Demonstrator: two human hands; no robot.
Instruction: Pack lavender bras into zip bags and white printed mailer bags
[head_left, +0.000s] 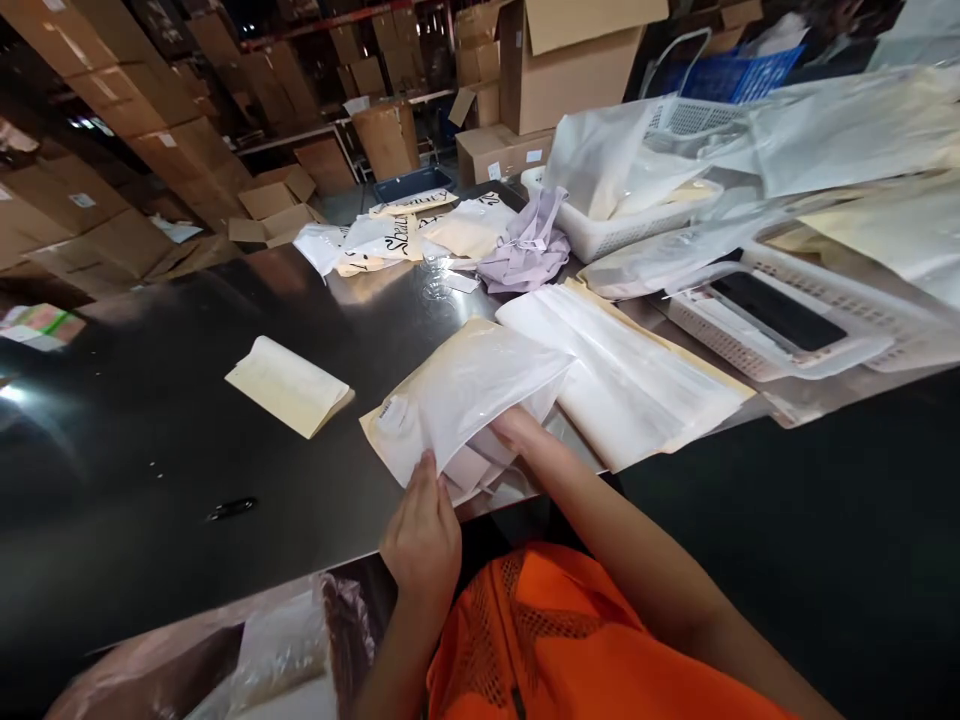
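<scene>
A white translucent plastic bag lies at the table's near edge, its open mouth toward me. A small printed label sticks to its left corner, and folded pale cloth shows in the mouth. My left hand is closed on the near edge of the bag, fingers together on top and the thumb mostly hidden. My right hand reaches into the mouth at the right; its fingers are hidden beneath the plastic. Beside the bag, on the right, lie flat white plastic bags over yellowish paper.
On the dark table lie a folded yellowish paper and a small black object. Farther back are printed bags and a lilac garment. White baskets stand on the right; a plastic-lined container sits below.
</scene>
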